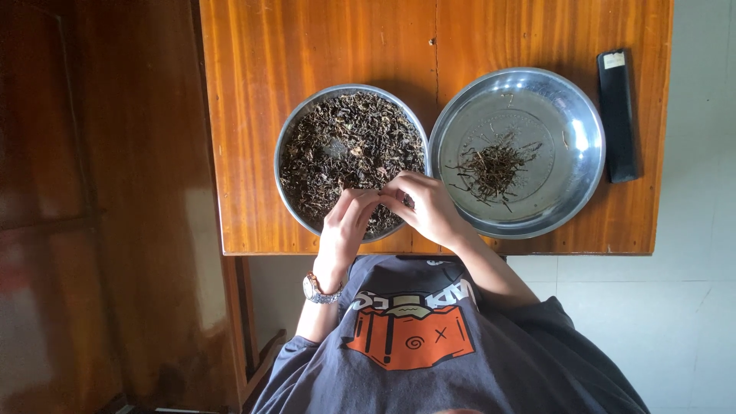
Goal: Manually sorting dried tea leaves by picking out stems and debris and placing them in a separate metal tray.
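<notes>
Nearest the camera, below the table's near edge, a dark grey T-shirt point(429, 360) with an orange printed picture on the chest fills the bottom of the view, and a metal wristwatch point(318, 290) sits on the left wrist. Just beyond it, the left hand point(345, 224) and the right hand point(431, 207) meet fingertip to fingertip over the near rim of the left steel dish point(285, 138). Both hands are pinched closed, seemingly on a small piece of the dried tea leaves point(349, 149), though what sits between the fingers is too small to make out.

The leaves fill that left dish in a dark, loose heap. To its right, rim touching rim, the right steel dish point(575, 100) holds only a small pile of thin stems point(494, 169) near its middle, with bare metal all round.

As a judgement, the picking goes best with small pinches taken low over the heap, so that crumbs fall back into the dish and not onto the wooden table point(245, 115).

Farthest off, near the right edge of the table, lies a slim black rectangular object point(618, 115), lengthwise, with a small pale label at its far end.
</notes>
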